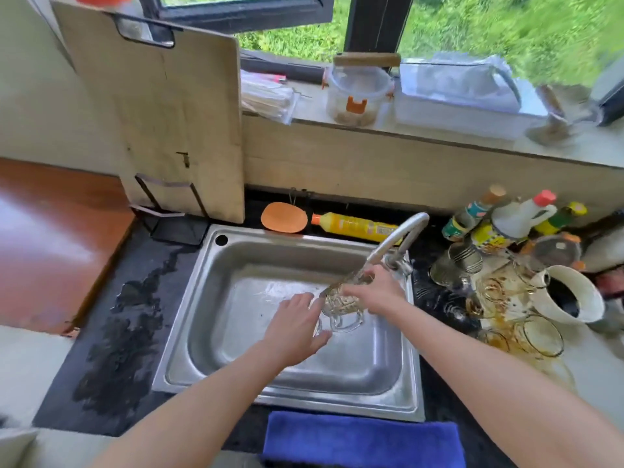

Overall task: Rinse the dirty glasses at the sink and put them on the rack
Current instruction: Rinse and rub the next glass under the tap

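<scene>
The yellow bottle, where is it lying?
The yellow bottle lies on its side on the dark counter behind the sink, between the orange scrubber and the base of the tap.

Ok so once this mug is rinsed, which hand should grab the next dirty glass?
Probably the right hand: the dirty stained glasses sit on the counter right of the steel sink, on its side. The left hand could keep the clear glass mug.

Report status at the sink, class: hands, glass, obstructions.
Right hand grips glass mug under the faucet. Left hand steadies it. Dirty glasses wait right. Nothing obstructing.
</scene>
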A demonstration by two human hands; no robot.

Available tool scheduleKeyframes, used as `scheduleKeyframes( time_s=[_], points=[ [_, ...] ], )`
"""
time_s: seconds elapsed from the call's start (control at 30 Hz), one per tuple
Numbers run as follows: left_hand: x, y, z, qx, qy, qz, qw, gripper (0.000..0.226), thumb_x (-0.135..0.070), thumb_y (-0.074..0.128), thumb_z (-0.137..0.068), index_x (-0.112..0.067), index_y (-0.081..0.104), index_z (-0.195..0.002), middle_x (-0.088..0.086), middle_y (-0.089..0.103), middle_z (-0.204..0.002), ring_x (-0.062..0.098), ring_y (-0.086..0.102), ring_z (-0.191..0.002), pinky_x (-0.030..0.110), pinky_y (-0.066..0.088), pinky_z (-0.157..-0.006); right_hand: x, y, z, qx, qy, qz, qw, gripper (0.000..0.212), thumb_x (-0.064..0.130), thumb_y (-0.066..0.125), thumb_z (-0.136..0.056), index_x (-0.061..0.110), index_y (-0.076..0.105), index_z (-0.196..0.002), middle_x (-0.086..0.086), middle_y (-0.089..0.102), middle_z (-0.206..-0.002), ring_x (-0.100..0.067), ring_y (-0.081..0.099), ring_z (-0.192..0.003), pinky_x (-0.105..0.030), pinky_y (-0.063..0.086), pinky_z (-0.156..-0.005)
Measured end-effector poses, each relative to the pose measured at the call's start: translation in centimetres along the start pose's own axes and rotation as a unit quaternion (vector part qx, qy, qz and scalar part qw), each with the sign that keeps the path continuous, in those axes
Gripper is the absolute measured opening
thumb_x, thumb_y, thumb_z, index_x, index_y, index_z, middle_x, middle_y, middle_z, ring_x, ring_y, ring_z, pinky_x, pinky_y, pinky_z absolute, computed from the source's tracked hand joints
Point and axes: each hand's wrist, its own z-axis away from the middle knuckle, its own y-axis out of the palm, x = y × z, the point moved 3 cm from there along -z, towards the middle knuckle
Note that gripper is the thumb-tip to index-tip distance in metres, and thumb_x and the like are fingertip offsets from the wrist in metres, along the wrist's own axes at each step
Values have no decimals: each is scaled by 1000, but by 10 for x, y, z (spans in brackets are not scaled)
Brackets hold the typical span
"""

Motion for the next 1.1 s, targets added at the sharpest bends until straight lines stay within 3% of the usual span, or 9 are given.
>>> scheduleKeyframes(
  time_s=[0.07, 0.23, 0.4, 0.57, 0.67, 0.73, 0.83, 0.97, 1.1],
  points=[
    [10, 6, -2, 10, 4, 10, 1000, 62, -55, 48, -89, -17, 37, -137, 7, 43, -132, 27, 40, -123, 39, 36, -100, 3, 11, -5, 2, 36, -28, 999, 74, 54, 81, -60, 21, 53, -119, 9, 59, -98, -14, 65, -80, -39, 61, -71],
    [19, 13, -12, 17, 20, 42, 999, 62, -52, 53, -88, -14, 38, -134, 9, 34, -143, 28, 35, -128, 41, 38, -102, 1, 25, -12, 27, 100, -94, 990, 63, 53, 81, -60, 19, 59, -108, 3, 61, -103, -18, 64, -90, -32, 61, -62],
    [19, 3, -23, 20, 14, 74, 997, 37, -28, 52, -91, -10, 46, -123, 12, 35, -143, 32, 45, -119, 42, 46, -89, 6, 28, -16, 87, 156, -167, 970, 60, 49, 80, -70, 11, 56, -110, -6, 56, -93, -22, 60, -68, -28, 51, -56],
    [25, -10, -39, 17, 19, 92, 995, 20, -5, 45, -89, -3, 51, -108, 23, 46, -133, 40, 53, -110, 46, 48, -80, 14, 28, -16, 133, 176, -163, 962, 65, 61, 64, -82, 14, 51, -124, -12, 58, -103, -25, 70, -66, -26, 54, -53],
    [34, -20, -52, -4, 14, 143, 990, 6, -4, 46, -88, -3, 50, -93, 21, 58, -97, 41, 57, -85, 48, 45, -69, 16, 23, -17, 131, 154, -182, 962, 63, 63, 58, -87, 16, 50, -129, -12, 60, -111, -23, 72, -68, -27, 56, -54],
    [41, -24, -58, -5, -20, 179, 984, 3, -4, 47, -86, -7, 48, -87, 18, 61, -86, 38, 57, -77, 44, 44, -64, 16, 18, -18, 124, 114, -178, 970, 52, 54, 57, -93, 17, 54, -128, -9, 60, -116, -22, 70, -80, -30, 59, -62],
    [46, -29, -62, 14, -46, 210, 976, 11, -4, 48, -85, -15, 46, -84, 13, 67, -85, 34, 59, -76, 37, 43, -62, 15, 10, -21, 115, 42, -134, 983, 38, 36, 61, -95, 20, 55, -129, -5, 58, -124, -19, 65, -100, -31, 60, -74],
    [47, -41, -69, 46, -40, 226, 972, 12, -4, 48, -85, -15, 47, -80, 6, 65, -82, 28, 58, -77, 39, 48, -67, 19, 6, -23, 117, 1, -120, 986, 40, 16, 63, -94, 24, 54, -131, -3, 60, -119, -14, 62, -93, -22, 57, -66],
    [44, -50, -76, 71, -18, 230, 970, 28, -3, 49, -86, -22, 39, -67, 0, 55, -70, 26, 52, -71, 34, 35, -57, 21, 4, -25, 110, -31, -131, 985, 28, 16, 65, -94, 22, 64, -121, -1, 68, -107, -18, 69, -94, -20, 56, -63]
  ],
)
